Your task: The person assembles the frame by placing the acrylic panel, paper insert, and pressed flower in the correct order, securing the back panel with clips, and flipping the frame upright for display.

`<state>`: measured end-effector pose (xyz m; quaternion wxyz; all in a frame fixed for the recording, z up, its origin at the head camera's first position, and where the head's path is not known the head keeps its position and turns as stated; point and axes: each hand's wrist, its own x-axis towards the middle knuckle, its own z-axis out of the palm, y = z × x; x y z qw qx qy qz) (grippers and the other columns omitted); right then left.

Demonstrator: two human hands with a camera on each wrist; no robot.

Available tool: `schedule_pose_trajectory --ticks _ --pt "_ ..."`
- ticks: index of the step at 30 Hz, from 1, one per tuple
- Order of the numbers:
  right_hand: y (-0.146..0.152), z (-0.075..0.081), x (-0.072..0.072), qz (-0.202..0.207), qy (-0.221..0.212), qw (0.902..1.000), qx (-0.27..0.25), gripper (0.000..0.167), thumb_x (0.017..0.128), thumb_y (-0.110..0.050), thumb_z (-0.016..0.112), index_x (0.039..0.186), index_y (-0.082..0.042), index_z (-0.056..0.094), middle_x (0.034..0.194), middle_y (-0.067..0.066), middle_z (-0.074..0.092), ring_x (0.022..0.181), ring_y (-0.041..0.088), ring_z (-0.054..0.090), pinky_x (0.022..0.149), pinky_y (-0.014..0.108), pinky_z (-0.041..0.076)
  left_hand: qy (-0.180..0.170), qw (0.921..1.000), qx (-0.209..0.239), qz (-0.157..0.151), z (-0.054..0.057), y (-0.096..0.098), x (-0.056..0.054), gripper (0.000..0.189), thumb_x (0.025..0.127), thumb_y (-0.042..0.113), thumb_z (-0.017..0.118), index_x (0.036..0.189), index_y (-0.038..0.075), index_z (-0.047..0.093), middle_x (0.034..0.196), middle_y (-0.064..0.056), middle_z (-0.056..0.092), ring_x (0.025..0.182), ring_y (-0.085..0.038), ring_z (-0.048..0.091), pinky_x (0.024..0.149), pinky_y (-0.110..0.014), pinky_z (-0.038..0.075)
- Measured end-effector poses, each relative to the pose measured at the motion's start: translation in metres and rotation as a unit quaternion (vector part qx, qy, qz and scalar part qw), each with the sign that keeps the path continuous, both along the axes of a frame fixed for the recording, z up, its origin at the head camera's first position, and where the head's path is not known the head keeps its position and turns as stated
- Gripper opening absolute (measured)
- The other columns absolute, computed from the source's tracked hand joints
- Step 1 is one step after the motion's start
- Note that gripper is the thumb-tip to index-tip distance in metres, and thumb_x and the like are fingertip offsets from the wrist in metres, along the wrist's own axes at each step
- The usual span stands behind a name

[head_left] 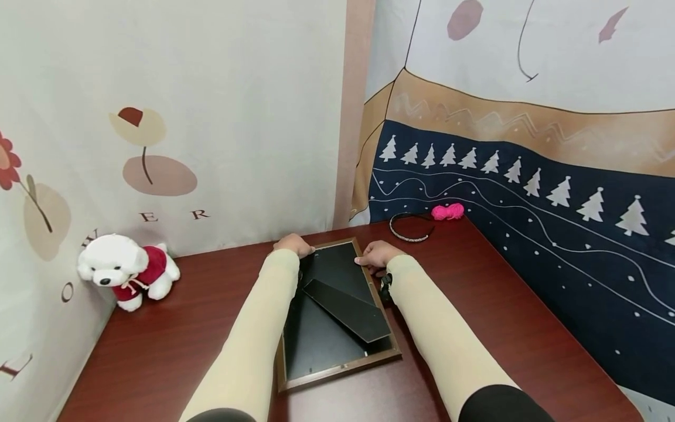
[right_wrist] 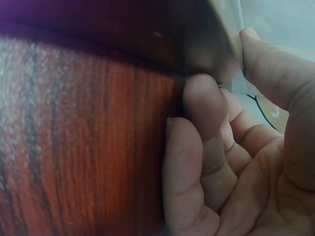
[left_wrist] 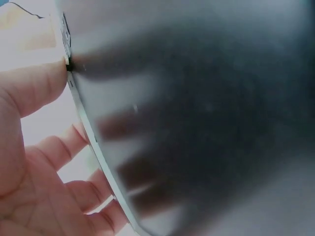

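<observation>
A picture frame [head_left: 323,343] with a brown rim stands or lies with its black back showing, its easel leg [head_left: 350,310] slanting across. My left hand [head_left: 294,245] holds the far left corner; in the left wrist view the thumb [left_wrist: 37,88] and fingers meet the edge beside a dark, glossy surface [left_wrist: 211,108]. At the right edge near the far end, my right hand [head_left: 378,257] grips the rim. In the right wrist view its thumb [right_wrist: 270,69] lies on the rim and the curled fingers [right_wrist: 184,167] are under it. The frame's front is hidden.
A white plush dog [head_left: 126,269] in a red top sits at the table's left. Behind the right hand lie a headband [head_left: 411,238] and a pink yarn bundle [head_left: 447,211]. Curtained walls border the red-brown table [head_left: 221,293] at the back and right.
</observation>
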<state>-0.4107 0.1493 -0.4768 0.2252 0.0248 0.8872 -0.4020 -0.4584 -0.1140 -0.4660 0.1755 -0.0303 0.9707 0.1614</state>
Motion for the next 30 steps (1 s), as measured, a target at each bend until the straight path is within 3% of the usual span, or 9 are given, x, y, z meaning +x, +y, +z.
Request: schedule_pose_trajectory --ticks 11,17,22,27,30 --pt "-0.001 0.000 -0.004 0.010 -0.004 0.9999 -0.002 0.030 0.100 -0.033 0.075 0.080 -0.015 0.063 0.082 0.002 0.059 0.075 0.020 0.063 0.066 0.035 0.057 0.001 1.0000 -0.001 -0.001 0.004 -0.001 0.003 0.068 0.105 0.046 0.060 0.147 -0.007 0.055 0.156 -0.027 0.049 0.141 -0.040 0.049 0.122 -0.056 0.032" --pt "0.003 0.002 -0.004 0.005 -0.007 1.0000 -0.001 0.029 0.099 -0.033 0.076 0.082 -0.013 0.063 0.083 0.003 0.059 0.075 0.020 0.064 0.064 0.034 0.057 -0.003 0.9998 0.017 -0.012 0.011 -0.003 0.008 0.063 0.105 0.042 0.059 0.145 -0.005 0.057 0.150 -0.025 0.054 0.131 -0.037 0.056 0.116 -0.051 0.040" --pt "0.002 0.002 -0.004 0.013 -0.009 0.9999 -0.005 0.031 0.099 -0.033 0.076 0.079 -0.015 0.061 0.081 0.002 0.058 0.075 0.020 0.064 0.064 0.034 0.057 -0.007 0.9997 0.022 0.003 0.009 -0.005 0.007 0.061 0.102 0.040 0.062 0.144 -0.005 0.059 0.149 -0.025 0.056 0.129 -0.036 0.056 0.114 -0.050 0.042" --pt "0.001 0.000 -0.005 0.019 -0.008 0.9998 -0.001 0.031 0.100 -0.033 0.075 0.079 -0.015 0.060 0.082 0.002 0.059 0.075 0.020 0.064 0.064 0.034 0.057 -0.012 0.9988 0.037 0.029 0.010 -0.003 0.010 0.066 0.101 0.039 0.062 0.149 -0.005 0.053 0.158 -0.029 0.044 0.146 -0.047 0.041 0.118 -0.062 0.036" --pt "0.000 0.000 -0.005 0.014 -0.008 0.9999 0.002 0.029 0.099 -0.032 0.075 0.083 -0.014 0.060 0.085 0.003 0.060 0.075 0.020 0.064 0.064 0.034 0.057 -0.015 0.9980 0.041 0.045 0.008 -0.002 0.008 0.068 0.099 0.038 0.062 0.152 -0.004 0.051 0.162 -0.030 0.038 0.148 -0.053 0.034 0.114 -0.072 0.034"
